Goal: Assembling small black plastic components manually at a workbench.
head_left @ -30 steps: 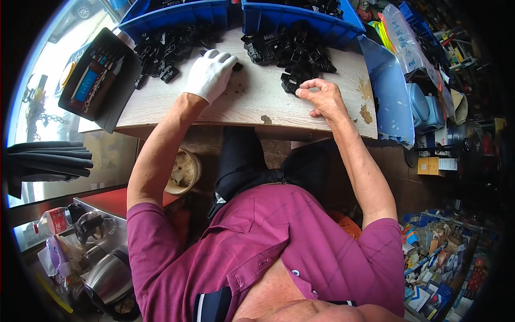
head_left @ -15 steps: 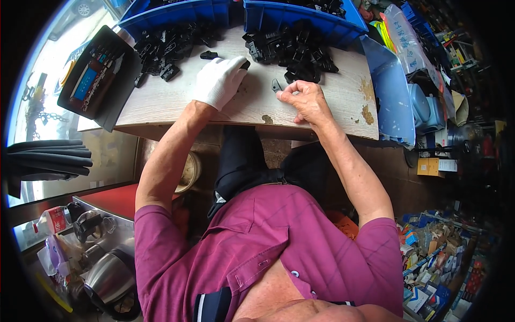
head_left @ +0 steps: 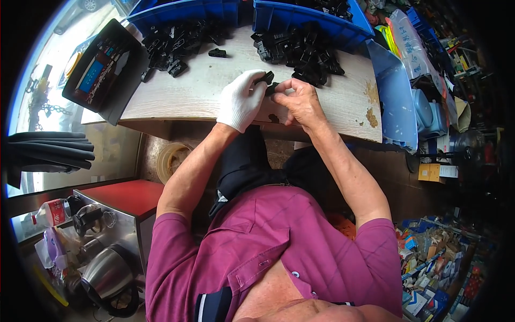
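Observation:
My left hand [head_left: 240, 102], in a white knit glove, is closed on a small black plastic part [head_left: 266, 77] that sticks out past its thumb and fingers. Bare and pinching, my right hand [head_left: 301, 104] holds another small dark part [head_left: 272, 89] up against it. The two pieces meet over the near side of the table [head_left: 193, 99]; fingers hide where they touch. A single black part [head_left: 217, 53] lies alone beyond my left hand. Two heaps of black plastic parts, a left heap [head_left: 174, 45] and a right heap [head_left: 306, 51], rest at the back of the table.
Behind the heaps stand two blue bins, a left bin [head_left: 188, 17] and a right bin [head_left: 316, 20], holding more black parts. A dark tablet-like case [head_left: 102, 72] leans at the table's left. A light-blue plastic bin [head_left: 394, 91] borders the right edge.
My left hand has moved right and nearer with its black part, meeting my right hand. The right hand's dark part now sits against the left hand's piece. The view has shifted slightly.

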